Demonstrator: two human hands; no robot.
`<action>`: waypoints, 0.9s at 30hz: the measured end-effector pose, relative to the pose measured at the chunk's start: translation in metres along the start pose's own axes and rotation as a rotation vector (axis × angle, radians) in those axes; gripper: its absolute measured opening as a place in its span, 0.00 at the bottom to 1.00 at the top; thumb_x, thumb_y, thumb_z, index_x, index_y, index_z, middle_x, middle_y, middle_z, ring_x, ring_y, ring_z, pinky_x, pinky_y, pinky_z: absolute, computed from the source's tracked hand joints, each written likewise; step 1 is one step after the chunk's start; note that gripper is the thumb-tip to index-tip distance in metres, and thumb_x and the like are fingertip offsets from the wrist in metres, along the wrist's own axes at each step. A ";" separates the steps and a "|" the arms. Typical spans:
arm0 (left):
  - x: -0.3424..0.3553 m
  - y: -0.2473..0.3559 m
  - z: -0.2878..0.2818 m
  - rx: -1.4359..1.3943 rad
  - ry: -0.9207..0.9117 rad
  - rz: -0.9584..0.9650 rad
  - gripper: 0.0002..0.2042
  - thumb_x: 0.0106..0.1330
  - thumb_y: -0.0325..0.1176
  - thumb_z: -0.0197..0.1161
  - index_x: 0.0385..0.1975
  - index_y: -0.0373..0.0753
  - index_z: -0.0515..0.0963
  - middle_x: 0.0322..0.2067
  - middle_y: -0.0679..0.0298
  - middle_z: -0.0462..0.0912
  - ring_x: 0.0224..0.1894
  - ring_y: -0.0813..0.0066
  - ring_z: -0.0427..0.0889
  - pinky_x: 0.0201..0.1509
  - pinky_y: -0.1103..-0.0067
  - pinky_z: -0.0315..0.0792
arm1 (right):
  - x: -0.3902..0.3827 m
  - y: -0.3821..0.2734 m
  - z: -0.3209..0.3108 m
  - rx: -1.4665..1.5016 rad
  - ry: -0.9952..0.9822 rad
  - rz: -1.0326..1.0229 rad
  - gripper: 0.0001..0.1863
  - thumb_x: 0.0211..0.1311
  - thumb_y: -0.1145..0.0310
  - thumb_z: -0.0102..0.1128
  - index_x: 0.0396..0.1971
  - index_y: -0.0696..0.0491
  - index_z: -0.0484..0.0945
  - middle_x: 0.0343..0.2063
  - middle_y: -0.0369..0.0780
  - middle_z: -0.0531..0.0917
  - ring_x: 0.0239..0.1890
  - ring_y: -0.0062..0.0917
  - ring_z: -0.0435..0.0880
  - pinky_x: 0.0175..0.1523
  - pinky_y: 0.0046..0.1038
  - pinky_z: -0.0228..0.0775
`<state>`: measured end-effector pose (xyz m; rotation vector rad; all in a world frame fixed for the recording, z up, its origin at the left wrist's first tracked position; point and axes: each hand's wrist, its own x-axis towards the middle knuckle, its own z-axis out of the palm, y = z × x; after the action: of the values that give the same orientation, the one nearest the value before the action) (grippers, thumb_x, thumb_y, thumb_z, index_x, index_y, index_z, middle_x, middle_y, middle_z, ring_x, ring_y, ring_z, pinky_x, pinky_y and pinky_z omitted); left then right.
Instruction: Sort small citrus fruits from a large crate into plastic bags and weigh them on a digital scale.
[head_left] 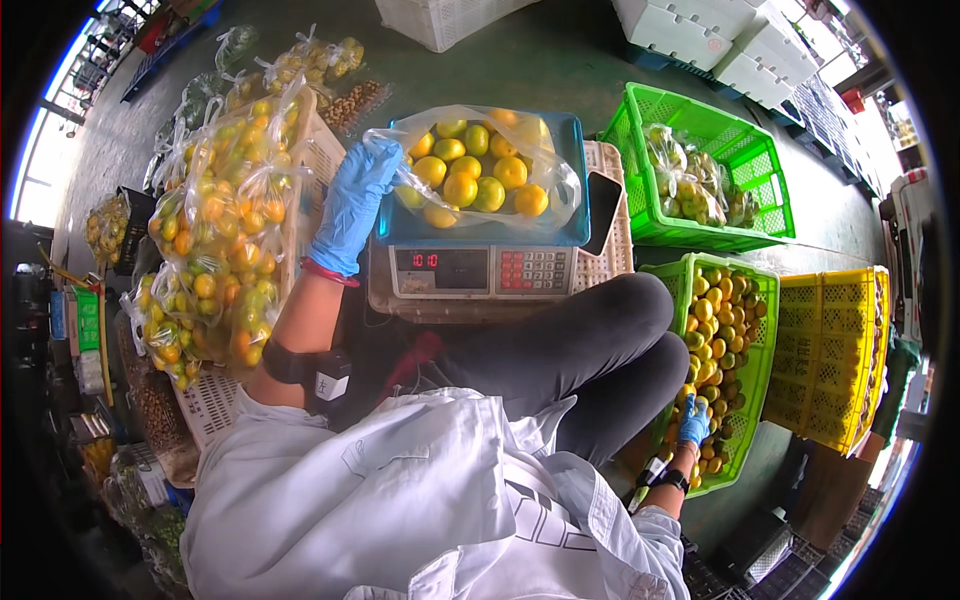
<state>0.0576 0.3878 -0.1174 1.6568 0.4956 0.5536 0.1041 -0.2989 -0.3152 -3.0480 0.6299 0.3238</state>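
Observation:
My left hand [362, 195], in a blue glove, is closed on the gathered edge of a clear plastic bag [560, 185]. Green-yellow and orange mandarins [460, 188] fill the bag, which lies spread in the blue tray [480, 237] of a weighing scale [432, 283]. The scale's red display is lit. Down to the right, my right hand [693, 424], also gloved in blue, reaches into a green crate [757, 375] of loose mandarins [712, 350]. Its fingers are apart and touch the fruit; the undersides of the fingers are hidden.
Tied bags of mandarins [215, 240] are heaped in a pale crate at left. A dark phone [601, 212] lies beside the scale. Another green crate [700, 232] holds bagged produce; a yellow crate [815, 350] stands at right. White boxes [690, 40] sit at the back.

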 end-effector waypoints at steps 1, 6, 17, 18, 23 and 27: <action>-0.005 -0.001 -0.012 0.101 -0.022 0.067 0.10 0.65 0.35 0.53 0.42 0.38 0.74 0.34 0.70 0.77 0.39 0.83 0.75 0.42 0.85 0.71 | -0.010 -0.020 -0.004 -0.028 0.025 -0.015 0.34 0.52 0.36 0.49 0.47 0.50 0.75 0.44 0.53 0.75 0.48 0.47 0.73 0.54 0.38 0.64; -0.018 0.012 -0.028 0.103 0.144 -0.026 0.12 0.63 0.39 0.57 0.41 0.40 0.73 0.33 0.72 0.76 0.33 0.87 0.72 0.36 0.87 0.66 | 0.004 -0.025 -0.009 0.055 -0.109 -0.044 0.32 0.51 0.36 0.50 0.47 0.47 0.75 0.43 0.57 0.72 0.50 0.47 0.70 0.54 0.39 0.63; -0.012 0.074 0.001 0.716 0.181 0.673 0.05 0.54 0.27 0.62 0.28 0.40 0.74 0.31 0.63 0.73 0.36 0.67 0.73 0.43 0.75 0.68 | -0.008 -0.079 -0.056 0.258 0.396 -0.237 0.15 0.52 0.63 0.62 0.38 0.53 0.76 0.40 0.46 0.75 0.43 0.40 0.74 0.49 0.37 0.66; -0.009 0.088 0.014 0.765 0.059 0.704 0.04 0.55 0.29 0.62 0.29 0.42 0.75 0.30 0.64 0.74 0.36 0.66 0.73 0.42 0.73 0.68 | -0.025 -0.129 -0.091 0.527 0.550 -0.462 0.08 0.52 0.70 0.60 0.32 0.56 0.76 0.33 0.44 0.76 0.38 0.37 0.75 0.46 0.34 0.68; 0.024 0.080 0.076 0.968 -0.638 0.656 0.10 0.62 0.39 0.57 0.35 0.39 0.77 0.36 0.59 0.77 0.39 0.62 0.75 0.46 0.73 0.69 | -0.204 -0.391 -0.192 0.797 0.347 -1.259 0.19 0.45 0.70 0.62 0.41 0.53 0.73 0.32 0.42 0.76 0.34 0.35 0.77 0.38 0.31 0.70; 0.060 -0.025 0.156 0.111 -0.876 0.184 0.13 0.64 0.38 0.55 0.42 0.35 0.75 0.36 0.65 0.79 0.41 0.71 0.77 0.48 0.78 0.71 | -0.243 -0.512 -0.141 1.119 0.065 -1.432 0.17 0.53 0.60 0.58 0.40 0.55 0.74 0.37 0.47 0.76 0.41 0.34 0.75 0.48 0.33 0.67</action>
<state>0.2000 0.3065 -0.1573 1.8686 -0.2748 -0.1046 0.1155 0.2590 -0.1431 -1.7230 -1.0272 -0.1562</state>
